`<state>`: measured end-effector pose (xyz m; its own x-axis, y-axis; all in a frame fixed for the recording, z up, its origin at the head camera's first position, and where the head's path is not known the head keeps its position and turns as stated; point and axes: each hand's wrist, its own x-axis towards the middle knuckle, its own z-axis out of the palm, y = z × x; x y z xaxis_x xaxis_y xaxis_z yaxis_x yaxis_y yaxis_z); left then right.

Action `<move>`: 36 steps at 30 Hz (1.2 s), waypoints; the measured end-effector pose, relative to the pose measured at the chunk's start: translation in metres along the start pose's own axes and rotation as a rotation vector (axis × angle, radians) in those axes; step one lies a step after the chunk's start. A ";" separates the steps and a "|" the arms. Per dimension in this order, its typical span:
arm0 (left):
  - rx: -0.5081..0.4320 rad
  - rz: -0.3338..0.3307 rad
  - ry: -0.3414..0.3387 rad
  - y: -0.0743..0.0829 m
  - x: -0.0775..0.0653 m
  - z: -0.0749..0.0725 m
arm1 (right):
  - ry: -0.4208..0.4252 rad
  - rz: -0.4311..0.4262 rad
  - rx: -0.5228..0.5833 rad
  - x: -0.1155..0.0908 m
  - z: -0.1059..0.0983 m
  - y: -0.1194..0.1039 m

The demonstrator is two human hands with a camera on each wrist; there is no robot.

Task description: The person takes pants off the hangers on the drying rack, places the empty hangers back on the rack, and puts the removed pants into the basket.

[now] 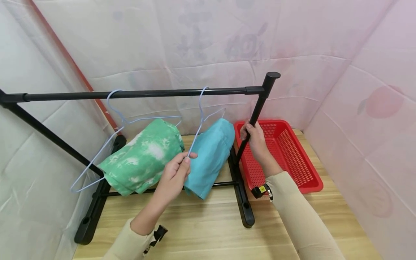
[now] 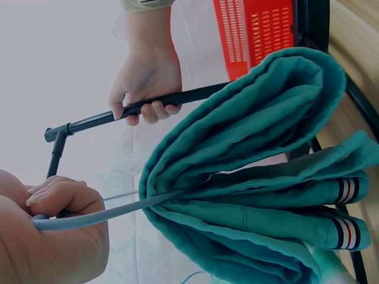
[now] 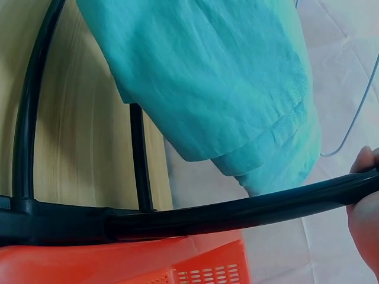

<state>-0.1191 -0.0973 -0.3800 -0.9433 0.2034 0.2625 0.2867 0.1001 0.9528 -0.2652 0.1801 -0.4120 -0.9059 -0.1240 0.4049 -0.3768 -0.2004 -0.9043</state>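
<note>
A pale blue wire hanger (image 1: 201, 108) hooks over the black rack's top bar (image 1: 156, 94). Over its lower wire drapes a folded turquoise garment (image 1: 211, 155); striped bands show on its ends in the left wrist view. My left hand (image 1: 175, 173) pinches this hanger's side between thumb and fingers. The right hand (image 1: 255, 141) grips the rack's right upright (image 1: 256, 115), its fingers wrapped round the tube, as the left wrist view also shows. To the left, a second blue hanger (image 1: 97, 155) carries a folded green-and-white tie-dye garment (image 1: 146, 155) on the same bar.
A red plastic basket (image 1: 315, 184) stands on the wooden table (image 1: 201, 231) right of the rack, behind my right forearm. The rack's feet (image 1: 247, 213) rest on the table. White sheeting (image 1: 208, 43) encloses the back and both sides.
</note>
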 end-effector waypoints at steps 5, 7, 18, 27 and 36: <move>0.004 0.018 0.004 0.001 0.001 -0.002 | -0.013 -0.027 0.006 0.001 0.002 0.002; 0.007 0.030 0.005 0.000 0.002 -0.003 | -0.006 -0.025 0.014 0.001 0.003 0.002; 0.028 0.054 0.029 0.003 0.000 -0.004 | 0.019 -0.006 -0.011 0.002 0.009 0.007; 0.021 0.057 0.039 0.007 -0.002 -0.005 | 0.028 0.002 -0.039 -0.001 0.019 -0.011; -0.003 0.095 0.063 0.013 -0.003 -0.006 | 0.032 -0.006 -0.042 -0.003 0.020 -0.015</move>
<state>-0.1141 -0.1028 -0.3678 -0.9206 0.1499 0.3606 0.3748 0.0799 0.9237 -0.2525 0.1638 -0.3967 -0.9090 -0.0914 0.4067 -0.3897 -0.1600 -0.9069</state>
